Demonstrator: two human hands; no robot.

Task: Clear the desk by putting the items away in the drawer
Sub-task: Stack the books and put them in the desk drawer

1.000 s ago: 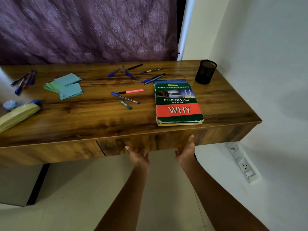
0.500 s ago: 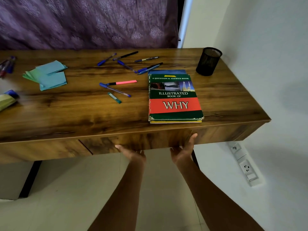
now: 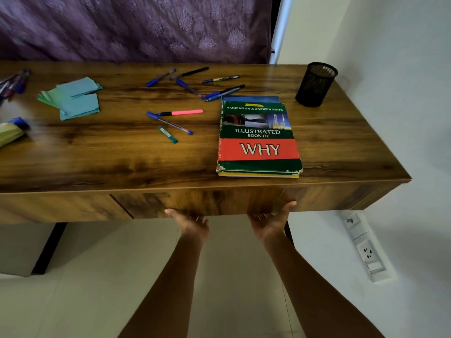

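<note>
Palms-up, left hand and right hand hook under the drawer front, fingers hidden, grip uncertain, evidently to pull; book and pens wait on the table.

A purple patterned curtain hangs behind the wooden surface and fills the back of the view. At its right edge runs a pale vertical frame, then a cream wall strip. The right-hand wall is plain white — low on it sits a white socket strip. The floor is pale and glossy, with a light cabinet at lower left.
</note>
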